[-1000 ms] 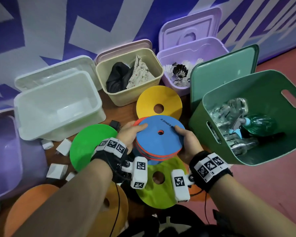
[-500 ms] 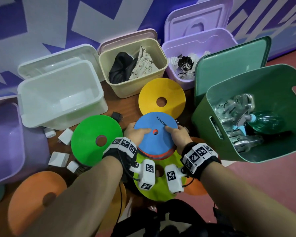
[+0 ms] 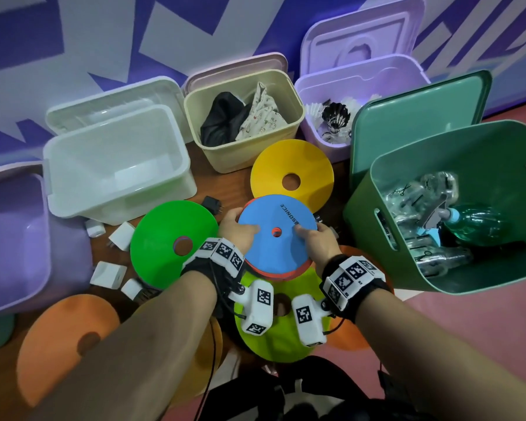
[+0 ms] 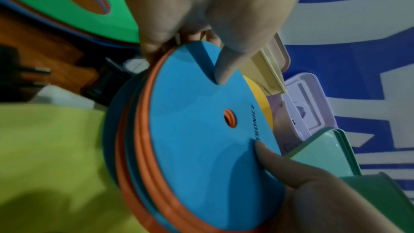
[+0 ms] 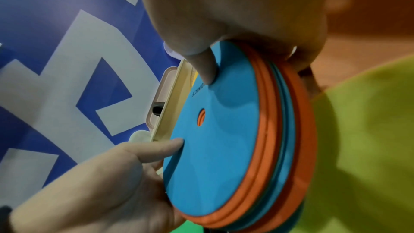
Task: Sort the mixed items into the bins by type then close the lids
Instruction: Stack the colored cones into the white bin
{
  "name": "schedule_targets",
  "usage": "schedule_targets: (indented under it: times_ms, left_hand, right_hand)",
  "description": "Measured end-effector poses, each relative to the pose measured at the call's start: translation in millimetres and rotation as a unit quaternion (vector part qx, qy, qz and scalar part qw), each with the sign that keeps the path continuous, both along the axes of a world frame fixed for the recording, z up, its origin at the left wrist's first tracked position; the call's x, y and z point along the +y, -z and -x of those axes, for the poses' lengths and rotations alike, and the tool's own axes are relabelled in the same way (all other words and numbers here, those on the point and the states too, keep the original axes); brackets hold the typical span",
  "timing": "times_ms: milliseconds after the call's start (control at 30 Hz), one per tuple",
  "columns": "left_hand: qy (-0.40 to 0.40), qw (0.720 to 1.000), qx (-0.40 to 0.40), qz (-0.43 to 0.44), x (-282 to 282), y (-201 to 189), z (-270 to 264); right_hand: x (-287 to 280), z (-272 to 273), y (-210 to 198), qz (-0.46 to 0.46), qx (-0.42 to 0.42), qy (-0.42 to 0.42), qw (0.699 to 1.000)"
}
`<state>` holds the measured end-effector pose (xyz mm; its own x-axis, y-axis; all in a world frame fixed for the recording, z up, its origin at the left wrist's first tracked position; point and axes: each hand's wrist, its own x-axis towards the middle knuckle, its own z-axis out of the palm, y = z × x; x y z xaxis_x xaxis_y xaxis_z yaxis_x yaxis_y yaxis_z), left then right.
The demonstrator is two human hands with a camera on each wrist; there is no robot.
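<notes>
A stack of flat discs (image 3: 277,238), blue on top with orange and blue ones beneath, is held level between both hands over a lime disc (image 3: 274,338). My left hand (image 3: 240,229) grips the stack's left edge, thumb on top near the centre hole. My right hand (image 3: 312,238) grips the right edge the same way. In the left wrist view, the stack (image 4: 201,139) shows its layered orange rims, as it does in the right wrist view (image 5: 219,148). A green disc (image 3: 170,238), a yellow disc (image 3: 292,174) and an orange disc (image 3: 64,332) lie on the floor.
Open bins ring the discs: a white bin (image 3: 119,202) with nothing in it, a beige bin (image 3: 243,159) with clothes, a lilac bin (image 3: 310,95) with shuttlecocks, a green bin (image 3: 365,226) with plastic bottles, a purple bin (image 3: 12,238) at left. White chargers (image 3: 108,273) and a black charger (image 3: 211,205) lie nearby.
Both thumbs have slid inward across the blue top disc toward its hole. The stack stays in both hands above the lime disc; the head view has shifted slightly.
</notes>
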<state>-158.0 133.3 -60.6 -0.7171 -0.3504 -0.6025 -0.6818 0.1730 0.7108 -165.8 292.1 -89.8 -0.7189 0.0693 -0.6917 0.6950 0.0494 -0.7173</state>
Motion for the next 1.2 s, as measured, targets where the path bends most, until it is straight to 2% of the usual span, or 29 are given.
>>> schedule_targets:
  times_ms: [233,367,500,733,933,1200]
  left_hand:
    - [0.043,0.998,0.047,0.004,-19,-29,12]
    - [0.029,0.996,0.083,-0.034,-35,-47,12]
    - [0.024,0.987,0.123,-0.102,-55,-64,2]
    - [-0.015,0.971,0.14,-0.191,-109,-92,-28]
    - [-0.032,0.965,0.174,-0.196,-144,-118,-57]
    - [-0.1,0.958,0.214,-0.161,-193,-126,-84]
  right_hand:
    - [-8,5,-41,0.047,0.058,0.022,0.997]
    - [-15,9,-70,0.063,0.084,0.009,0.994]
    - [-28,7,-97,0.127,0.103,-0.004,0.987]
    - [-81,-9,-126,0.138,0.132,-0.017,0.982]
    - [-137,-35,-151,0.135,0.164,-0.063,0.975]
    - [-201,-53,-166,0.073,0.193,-0.106,0.973]
